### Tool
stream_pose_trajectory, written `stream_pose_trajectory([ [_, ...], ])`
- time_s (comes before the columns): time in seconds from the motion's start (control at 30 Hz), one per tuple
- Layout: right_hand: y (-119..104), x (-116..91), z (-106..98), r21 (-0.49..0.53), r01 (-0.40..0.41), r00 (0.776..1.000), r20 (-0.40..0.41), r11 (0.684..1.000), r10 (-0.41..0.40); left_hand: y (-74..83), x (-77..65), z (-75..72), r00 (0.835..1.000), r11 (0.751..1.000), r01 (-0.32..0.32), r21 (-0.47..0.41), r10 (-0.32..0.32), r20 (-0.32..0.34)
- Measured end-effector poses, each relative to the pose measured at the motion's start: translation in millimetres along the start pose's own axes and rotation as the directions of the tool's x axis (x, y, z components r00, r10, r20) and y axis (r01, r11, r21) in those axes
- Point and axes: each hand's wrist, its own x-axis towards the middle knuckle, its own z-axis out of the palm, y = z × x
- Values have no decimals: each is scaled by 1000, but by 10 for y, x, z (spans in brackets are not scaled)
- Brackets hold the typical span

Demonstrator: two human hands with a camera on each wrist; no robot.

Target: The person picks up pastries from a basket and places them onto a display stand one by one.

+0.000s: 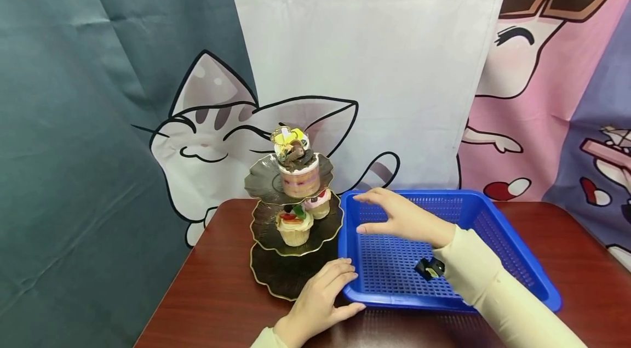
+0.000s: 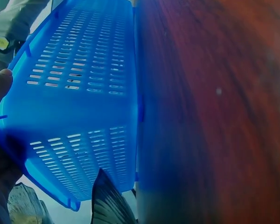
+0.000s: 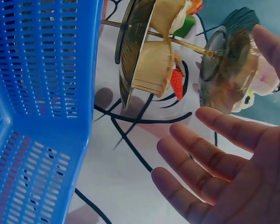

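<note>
My left hand (image 1: 322, 290) rests at the near left corner of a blue plastic basket (image 1: 394, 301), fingertips and thumb at its rim. In the left wrist view the thumb (image 2: 1, 86) lies along the basket's edge. Over the basket's left part hovers my right hand (image 1: 401, 218), empty, fingers spread towards a three-tier dark cake stand (image 1: 263, 230). Its top tier bears a layered cake with chocolate topping (image 1: 299, 178) and a yellow-topped cake (image 1: 288, 138) behind. A fruit-topped cupcake (image 1: 294, 230) and a pink-topped cupcake (image 1: 319, 205) sit on the middle tier.
The basket and stand are side by side on a reddish-brown wooden table (image 1: 207, 277). Behind them hangs a cloth backdrop (image 1: 374, 52) with cartoon drawings. A small black device (image 1: 430, 268) shows beside the right wrist.
</note>
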Motion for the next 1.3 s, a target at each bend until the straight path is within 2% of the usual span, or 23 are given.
stream_pose_trajectory([
  [0.23, -35, -256, -25, -54, -27, 999, -19, 998, 26, 14, -3, -74, 997, 996, 9, 83, -16, 80],
  [0.47, -76, -514, -14, -69, -74, 997, -32, 995, 72, 33, 2, -137, 986, 991, 36, 126, -56, 159],
  [0.63, -94, -700, 34, -45, -109, 993, -52, 993, 107, 33, 13, -148, 982, 989, 19, 149, -47, 182],
  [0.77, -79, -818, 107, -40, -92, 993, -79, 995, 89, 31, 10, -167, 980, 984, 10, 177, -45, 192],
  [1.1, 18, -1009, 283, -72, -127, 988, -102, 989, 119, 25, 29, -194, 980, 969, 14, 245, -62, 190],
  [1.23, 118, -1051, 386, -111, -152, 979, -155, 982, 135, 30, 55, -203, 970, 964, 19, 267, -83, 229],
  [1.3, 169, -1073, 427, -115, -187, 971, -173, 976, 166, 40, 80, -213, 959, 962, 31, 271, -105, 264],
])
